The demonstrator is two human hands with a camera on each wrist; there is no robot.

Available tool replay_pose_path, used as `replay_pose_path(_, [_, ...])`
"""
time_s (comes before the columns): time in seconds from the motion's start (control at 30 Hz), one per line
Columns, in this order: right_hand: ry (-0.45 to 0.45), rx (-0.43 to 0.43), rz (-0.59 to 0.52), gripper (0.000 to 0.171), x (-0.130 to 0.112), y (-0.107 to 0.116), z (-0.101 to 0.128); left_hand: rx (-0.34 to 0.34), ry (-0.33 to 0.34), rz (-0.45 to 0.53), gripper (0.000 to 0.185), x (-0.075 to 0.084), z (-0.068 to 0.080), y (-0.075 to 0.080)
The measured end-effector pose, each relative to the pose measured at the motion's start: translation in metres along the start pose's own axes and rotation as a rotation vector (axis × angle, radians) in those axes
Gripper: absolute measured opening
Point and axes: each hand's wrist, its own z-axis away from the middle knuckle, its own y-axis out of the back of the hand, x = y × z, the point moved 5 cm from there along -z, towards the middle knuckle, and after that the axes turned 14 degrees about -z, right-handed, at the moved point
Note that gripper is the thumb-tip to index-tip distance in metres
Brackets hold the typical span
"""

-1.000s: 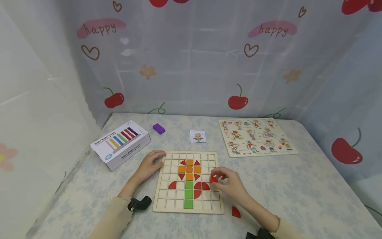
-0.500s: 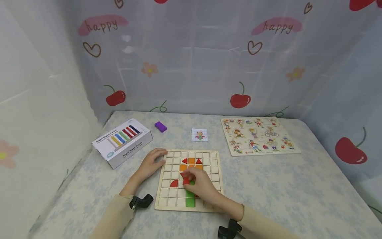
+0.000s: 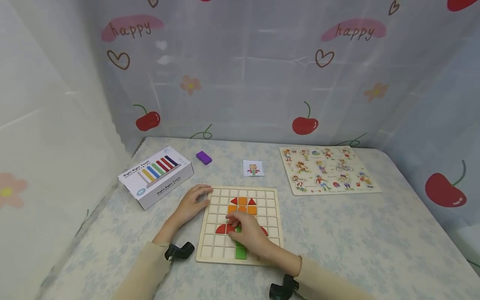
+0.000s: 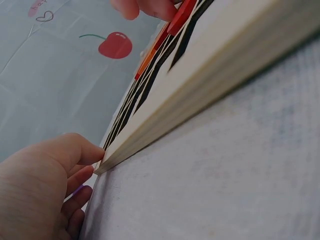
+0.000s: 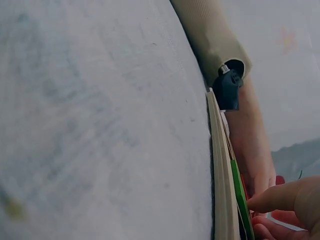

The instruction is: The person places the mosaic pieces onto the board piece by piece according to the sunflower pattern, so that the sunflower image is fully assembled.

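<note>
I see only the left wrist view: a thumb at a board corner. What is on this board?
Observer: The board holds a flower of orange, red and green pieces; most cells are bare.
Operator: Where is the right hand?
Observer: The right hand lies on the board's middle, fingertips on a red piece left of the green stem.
Operator: What lies behind the left hand?
Observer: A white box stands beyond the left hand, and a purple block farther back.

The grid board (image 3: 240, 223) lies centre on the table (image 3: 337, 233); box (image 3: 156, 176) behind-left, block (image 3: 204, 157) and card (image 3: 253, 168) behind, puzzle (image 3: 328, 169) behind-right.
</note>
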Motion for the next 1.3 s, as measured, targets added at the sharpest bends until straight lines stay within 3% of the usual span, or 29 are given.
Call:
replay_pose_path(0.17, [0.013,0.018,0.013,0.030,-0.005,0.011,0.005,0.003,0.005,-0.006,0.037,0.000,0.000,0.000])
replay_pose_path(0.43, [0.001,0.070,-0.029,0.025,0.001,0.059,0.033,0.010,0.004,-0.013,0.037,-0.001,0.001,0.001])
replay_pose_path(0.67, [-0.153,0.164,-0.021,0.020,0.019,0.098,0.074,0.015,-0.005,-0.017,0.038,-0.001,0.003,0.002])
replay_pose_path(0.9, [-0.257,0.166,-0.066,0.030,0.037,0.117,0.121,0.011,-0.007,-0.005,0.038,-0.001,0.004,0.000])
replay_pose_path(1.03, [-0.224,0.155,-0.035,0.038,0.040,0.119,0.141,0.011,-0.006,-0.005,0.038,-0.001,0.004,-0.001])
replay_pose_path(1.2, [-0.063,0.127,0.035,0.043,0.034,0.114,0.154,0.018,-0.019,-0.005,0.038,0.000,0.002,-0.002])
replay_pose_path(1.3, [-0.068,0.130,0.014,0.038,0.035,0.112,0.155,0.018,-0.020,-0.011,0.038,-0.001,0.002,-0.001])
